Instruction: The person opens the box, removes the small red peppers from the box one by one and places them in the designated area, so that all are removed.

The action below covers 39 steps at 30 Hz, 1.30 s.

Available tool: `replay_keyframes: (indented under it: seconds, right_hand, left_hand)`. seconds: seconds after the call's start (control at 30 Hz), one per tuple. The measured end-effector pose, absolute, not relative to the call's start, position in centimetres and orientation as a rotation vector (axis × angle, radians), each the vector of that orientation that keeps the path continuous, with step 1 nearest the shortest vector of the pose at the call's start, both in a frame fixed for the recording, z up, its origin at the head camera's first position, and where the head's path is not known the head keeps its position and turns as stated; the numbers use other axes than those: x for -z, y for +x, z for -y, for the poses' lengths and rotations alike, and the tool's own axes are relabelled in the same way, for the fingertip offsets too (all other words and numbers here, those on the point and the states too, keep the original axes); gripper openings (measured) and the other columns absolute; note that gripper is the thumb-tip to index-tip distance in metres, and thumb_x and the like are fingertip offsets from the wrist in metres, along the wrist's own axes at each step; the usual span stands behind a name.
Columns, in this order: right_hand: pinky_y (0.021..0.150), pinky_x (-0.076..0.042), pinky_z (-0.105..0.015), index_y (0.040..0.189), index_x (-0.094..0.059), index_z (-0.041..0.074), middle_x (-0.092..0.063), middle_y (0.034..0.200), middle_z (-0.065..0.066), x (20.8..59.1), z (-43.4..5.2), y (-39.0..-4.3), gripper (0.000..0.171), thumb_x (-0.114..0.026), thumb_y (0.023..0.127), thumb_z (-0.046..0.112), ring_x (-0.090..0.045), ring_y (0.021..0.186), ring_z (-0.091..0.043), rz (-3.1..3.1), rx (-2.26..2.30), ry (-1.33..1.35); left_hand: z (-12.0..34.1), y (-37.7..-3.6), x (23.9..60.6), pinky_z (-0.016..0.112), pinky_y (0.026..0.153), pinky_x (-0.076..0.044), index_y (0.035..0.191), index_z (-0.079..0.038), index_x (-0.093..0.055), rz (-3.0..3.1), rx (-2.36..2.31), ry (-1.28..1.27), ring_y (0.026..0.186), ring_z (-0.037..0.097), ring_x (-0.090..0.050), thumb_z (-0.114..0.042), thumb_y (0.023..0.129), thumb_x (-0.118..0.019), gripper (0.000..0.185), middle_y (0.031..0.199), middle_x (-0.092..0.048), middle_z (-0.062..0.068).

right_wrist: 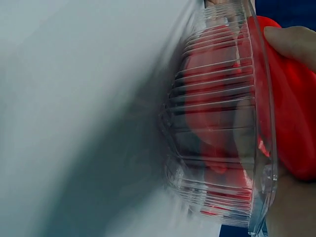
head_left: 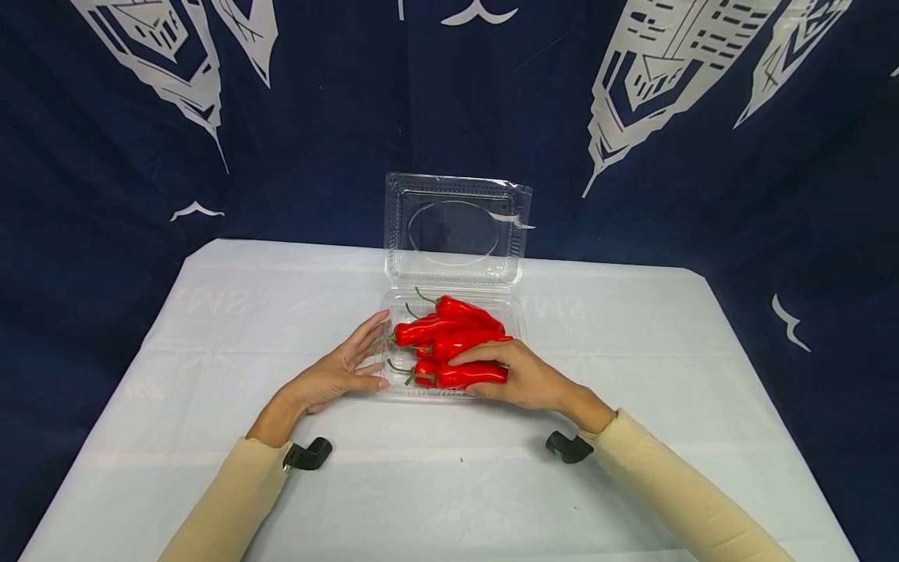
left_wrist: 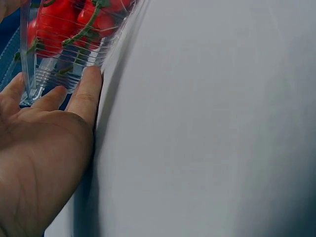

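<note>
Peppers (head_left: 449, 339), red with green stems, are lying piled in a clear plastic clamshell box (head_left: 517, 312) that is sitting near the middle of the white-covered table (head_left: 211, 328), its hinged lid (head_left: 456, 226) standing open and upright at the far side.

The right hand (head_left: 523, 378) is reaching over the near right corner of the box and is closing its grip around the nearest pepper (head_left: 463, 375), fingers curled over the top of it and thumb lying along its upper side; the right wrist view is showing a fingertip (right_wrist: 291, 42) pressing on the red skin just inside the ribbed box wall (right_wrist: 217, 123).

The left hand (head_left: 337, 375) is resting on the table at the box's left side, its grip wide, with fingers stretched out straight and holding nothing. In the left wrist view its fingertips (left_wrist: 89, 84) are touching the ribbed wall of the box low down, with pepper stems showing through the plastic.

A dark blue cloth (head_left: 316, 117) printed with white building shapes is hanging behind the table.
</note>
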State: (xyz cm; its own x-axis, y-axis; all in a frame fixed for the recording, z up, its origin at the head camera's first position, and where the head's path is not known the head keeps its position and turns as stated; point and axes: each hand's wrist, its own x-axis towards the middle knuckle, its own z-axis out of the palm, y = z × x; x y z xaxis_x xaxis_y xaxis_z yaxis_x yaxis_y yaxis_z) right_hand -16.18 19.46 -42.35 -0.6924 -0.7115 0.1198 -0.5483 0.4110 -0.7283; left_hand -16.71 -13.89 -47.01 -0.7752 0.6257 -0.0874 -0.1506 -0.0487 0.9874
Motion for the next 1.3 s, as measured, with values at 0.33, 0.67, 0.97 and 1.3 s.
replay_keyframes:
  seconds: [0.33,0.67,0.97,1.3]
  right_hand:
    - [0.100,-0.054,-0.032,0.127,-0.069,0.020,-0.071,0.122,0.005,42.0,-20.1,-16.2,0.045,-0.081,0.085,0.013,-0.064,0.114,-0.011,-2.449,1.238,-1.041]
    - [0.095,-0.057,-0.031,0.127,-0.069,0.020,-0.070,0.123,0.006,41.6,-21.1,-16.4,0.046,-0.080,0.085,0.007,-0.063,0.111,-0.013,-2.455,1.327,-1.028]
    - [0.084,-0.061,-0.029,0.128,-0.068,0.016,-0.068,0.123,0.000,40.9,-22.0,-16.2,0.047,-0.079,0.084,0.002,-0.065,0.104,-0.018,-2.436,1.445,-0.966]
    - [0.080,-0.062,-0.027,0.129,-0.067,0.013,-0.067,0.126,-0.006,40.7,-23.3,-16.4,0.048,-0.077,0.085,-0.002,-0.066,0.102,-0.020,-2.502,1.462,-0.929]
  left_hand:
    - [13.9,-16.7,47.0,0.059,0.123,-0.018,0.162,-0.034,-0.006,-1.688,-1.881,0.503,0.155,0.037,-0.001,-0.002,0.082,-0.079,0.113,0.170,0.005,0.003]
    - [13.9,-16.8,47.0,0.059,0.123,-0.017,0.162,-0.031,-0.004,-1.689,-1.879,0.502,0.155,0.038,-0.002,-0.001,0.083,-0.079,0.113,0.170,0.005,0.003]
    - [13.8,-16.7,47.0,0.058,0.123,-0.018,0.162,-0.032,-0.005,-1.693,-1.874,0.508,0.155,0.036,-0.001,-0.002,0.083,-0.078,0.112,0.170,0.005,0.003]
    - [13.9,-16.8,47.2,0.058,0.123,-0.019,0.161,-0.035,-0.006,-1.686,-1.875,0.523,0.155,0.036,-0.001,-0.002,0.084,-0.078,0.111,0.170,0.005,0.002]
